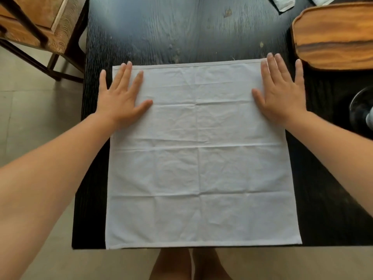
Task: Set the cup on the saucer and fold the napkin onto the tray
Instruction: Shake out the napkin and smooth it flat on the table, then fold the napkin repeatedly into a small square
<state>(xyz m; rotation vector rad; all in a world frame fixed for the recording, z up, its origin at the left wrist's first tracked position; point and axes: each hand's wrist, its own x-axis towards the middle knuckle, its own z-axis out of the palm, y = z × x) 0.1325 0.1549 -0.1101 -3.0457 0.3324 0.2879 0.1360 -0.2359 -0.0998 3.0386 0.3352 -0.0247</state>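
Note:
A white cloth napkin [198,154] lies spread flat and unfolded on the dark table [181,33], creased from old folds. My left hand [121,96] rests flat on its far left corner with fingers straight and spread. My right hand [280,91] presses flat on the far right corner the same way. A wooden tray [333,35] sits at the table's far right, cut off by the frame edge. A dark round object [361,110], perhaps the saucer or cup, shows partly at the right edge; I cannot tell which.
A wooden chair [40,23] with a woven seat stands off the table's far left corner. Pale packets [282,3] lie at the far edge near the tray. The napkin's near edge reaches the table's front edge.

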